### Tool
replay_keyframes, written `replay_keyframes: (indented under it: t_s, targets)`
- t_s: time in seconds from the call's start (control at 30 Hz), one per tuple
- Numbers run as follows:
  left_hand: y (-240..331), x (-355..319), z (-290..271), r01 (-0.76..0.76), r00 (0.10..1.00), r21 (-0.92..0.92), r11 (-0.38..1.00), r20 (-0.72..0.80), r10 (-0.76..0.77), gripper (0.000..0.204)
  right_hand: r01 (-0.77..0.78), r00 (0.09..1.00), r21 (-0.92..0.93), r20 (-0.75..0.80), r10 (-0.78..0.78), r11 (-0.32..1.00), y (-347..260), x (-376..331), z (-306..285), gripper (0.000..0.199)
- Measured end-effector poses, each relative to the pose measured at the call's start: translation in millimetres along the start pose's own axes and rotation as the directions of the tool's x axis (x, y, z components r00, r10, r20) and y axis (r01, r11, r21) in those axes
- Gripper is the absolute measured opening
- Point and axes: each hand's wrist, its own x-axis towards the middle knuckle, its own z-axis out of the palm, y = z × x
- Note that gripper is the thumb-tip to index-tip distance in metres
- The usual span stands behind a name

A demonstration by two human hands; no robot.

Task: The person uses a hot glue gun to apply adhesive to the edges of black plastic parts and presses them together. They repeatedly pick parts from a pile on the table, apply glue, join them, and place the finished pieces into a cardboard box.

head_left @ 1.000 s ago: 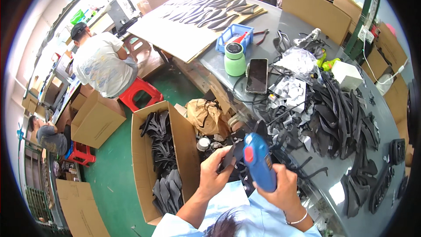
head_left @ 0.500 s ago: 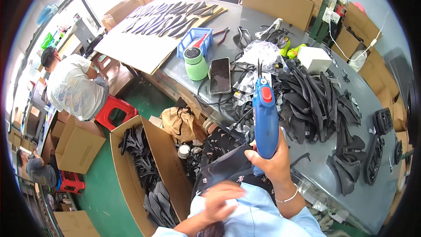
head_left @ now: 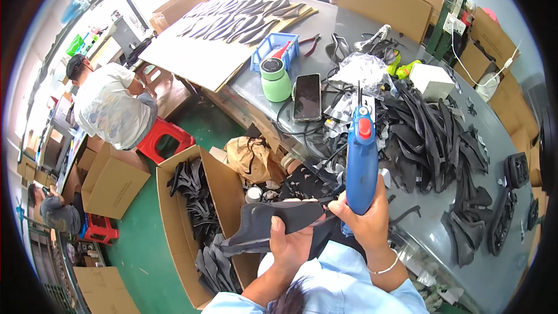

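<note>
My right hand (head_left: 371, 224) is wrapped round a blue handheld electric tool (head_left: 361, 174) with a red button and two thin metal prongs pointing away from me. My left hand (head_left: 286, 251) grips a curved, flat black moulded piece (head_left: 270, 220), thumb on top, over the open cardboard box (head_left: 168, 215) and my lap. The piece's right end lies close to the tool's lower handle; whether they touch I cannot tell. More dark pieces (head_left: 215, 267) lie inside the box. On the table, beyond my right hand, is a heap of similar dark pieces (head_left: 427, 134).
The grey table (head_left: 500, 122) bears a green bottle (head_left: 275, 84), a phone (head_left: 307, 97), a blue basket (head_left: 290, 45), pliers (head_left: 313, 45) and a white box (head_left: 431, 81). Rows of dark pieces cover a pale board (head_left: 192, 64). A person (head_left: 113, 104) sits at far left on a red stool (head_left: 165, 139).
My left hand, blurred and low over my lap before, now holds the black piece raised to the left. My right hand still grips the blue tool. The whole view has shifted slightly.
</note>
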Motion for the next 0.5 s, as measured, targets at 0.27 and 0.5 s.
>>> replay_keyframes:
  t_s: [0.27, 0.5]
  targets:
    - [-7, 1, 1, -0.180, 0.984, 0.246, 0.952, 0.030, 0.178, 0.048, 0.283, 0.937, -0.479, -0.045, -0.346, 0.831, 7, -2, 7, 0.054]
    - [35, 23, -3, -0.124, 0.990, 0.265, 0.956, -0.030, 0.137, 0.047, 0.299, 0.952, -0.562, 0.234, -0.198, 0.771, 3, -15, -6, 0.055]
